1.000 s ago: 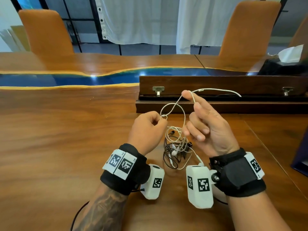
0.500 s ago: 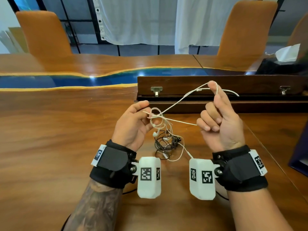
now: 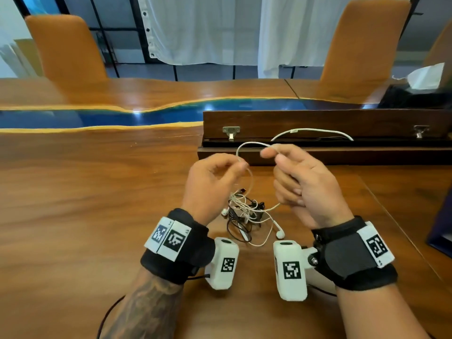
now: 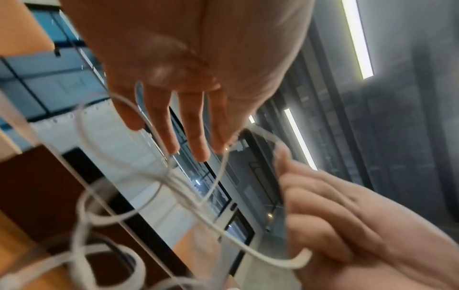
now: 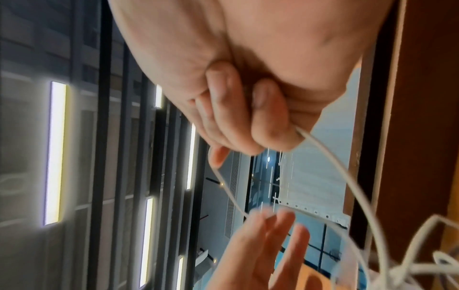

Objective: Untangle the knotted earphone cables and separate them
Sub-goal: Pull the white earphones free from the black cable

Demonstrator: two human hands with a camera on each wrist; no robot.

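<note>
Both hands are raised above the wooden worktop, close together, wrists banded in black with white tag blocks.

Right hand: fingers curled in toward the palm, thumb and forefinger pinching the white cable at the top of a small arch. From the right wrist view the curled fingers close around the cable, which leaves the fist and runs down toward the loops below.

Left hand: in the head view its fingertips sit at the other end of the arch, touching the cable. In the left wrist view the fingers are nearly straight and spread, with the cable passing at the tip of one; the frame is blurred, so I cannot tell whether it is pinched or only touched.

The arch of cable spans between the two hands. From the left hand a strand drops in a loop to the tangle, which lies on the worktop between the wrists, just ahead of them. The tangle holds white strands mixed with a black cable. Two white earbuds show at its edges: one on the left side, one at the near right, on the worktop.

Another run of white cable rises from behind the right hand and arcs along the front of a long dark wooden box at the back of the worktop. Two orange chairs stand beyond.
</note>
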